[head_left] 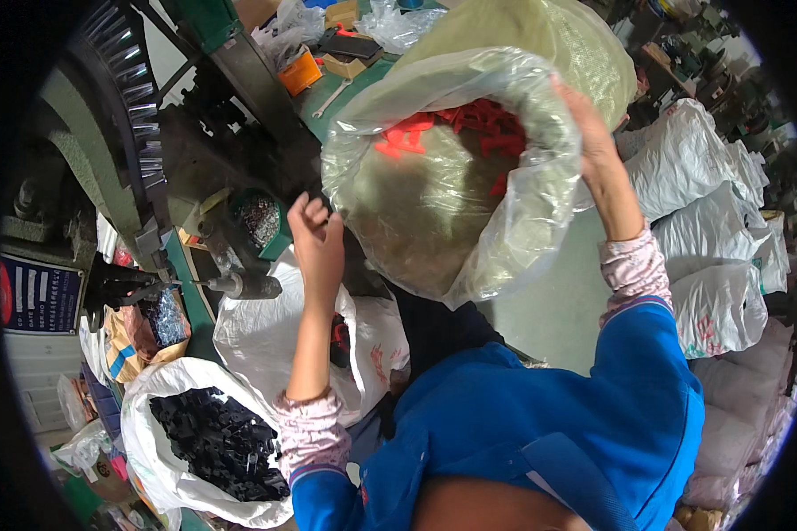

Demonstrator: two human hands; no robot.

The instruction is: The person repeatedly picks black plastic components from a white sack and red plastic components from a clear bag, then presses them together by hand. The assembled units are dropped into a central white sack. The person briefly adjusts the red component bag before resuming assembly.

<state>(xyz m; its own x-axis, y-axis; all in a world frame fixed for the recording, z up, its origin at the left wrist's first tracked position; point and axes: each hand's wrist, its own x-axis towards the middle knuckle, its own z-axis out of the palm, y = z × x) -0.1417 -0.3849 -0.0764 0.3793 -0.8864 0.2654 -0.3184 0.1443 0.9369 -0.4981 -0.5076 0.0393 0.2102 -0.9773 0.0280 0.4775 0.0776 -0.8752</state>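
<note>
Blue jacket; right hand grasps translucent bag; left hand curled, free; printed plate

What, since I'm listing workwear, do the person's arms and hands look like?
The left hand and right hand wear no visible gloves. On each side, a blue sleeve with a pale-striped edge meets a gathered, pale pink patterned cuff.

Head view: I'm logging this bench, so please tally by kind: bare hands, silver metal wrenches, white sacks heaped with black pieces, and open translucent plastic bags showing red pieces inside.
Bare left hand and bare right hand: 2
Silver metal wrench: 1
White sack heaped with black pieces: 1
Open translucent plastic bag showing red pieces: 1
Total: 5
</note>
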